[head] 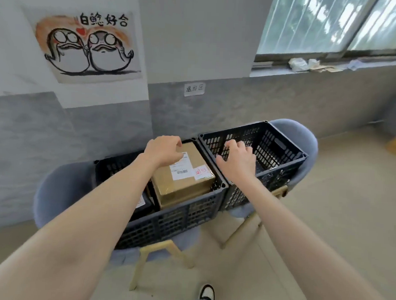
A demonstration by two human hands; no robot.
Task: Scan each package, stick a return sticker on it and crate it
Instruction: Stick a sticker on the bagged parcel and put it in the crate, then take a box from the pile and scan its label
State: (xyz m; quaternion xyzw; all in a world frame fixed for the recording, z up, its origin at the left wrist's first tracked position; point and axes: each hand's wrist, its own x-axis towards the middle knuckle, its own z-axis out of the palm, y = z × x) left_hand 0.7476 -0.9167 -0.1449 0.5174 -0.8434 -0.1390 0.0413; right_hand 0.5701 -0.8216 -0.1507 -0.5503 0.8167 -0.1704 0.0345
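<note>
A brown cardboard box lies in the left dark plastic crate. On its top are a white shipping label and a red-and-white return sticker. My left hand rests on the box's far left top corner, fingers curled over its edge. My right hand hovers apart from the box, over the near wall of the right crate, fingers loosely curled and holding nothing. A dark package lies beside the box, mostly hidden under my left forearm.
Both crates stand side by side on blue-grey chairs with pale wooden legs, close to the grey wall. I see nothing inside the right crate. A small paper sign hangs above them. My shoe is on the floor below.
</note>
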